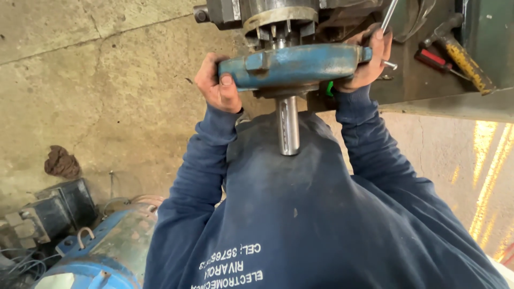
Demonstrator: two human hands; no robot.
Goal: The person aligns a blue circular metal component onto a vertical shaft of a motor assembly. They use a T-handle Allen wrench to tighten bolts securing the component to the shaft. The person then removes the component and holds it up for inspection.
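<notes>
Arms up, bent at the elbows. Left hand [218, 85] wrapped tight on one edge of the round blue cover [292, 65]; right hand [369, 61] tight on the other edge. Steel shaft [288, 126] sticking out between both grips.

Left hand [217, 85] and right hand [369, 61] gripping blue cover [292, 67] rim, steel shaft [289, 126] poking through, hammer [460, 53] on surface [428, 101]

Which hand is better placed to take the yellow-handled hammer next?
Probably the right hand: the hammer lies beside it, though it already holds a thin metal rod. The left hand grips the far edge of the blue cover.
</notes>
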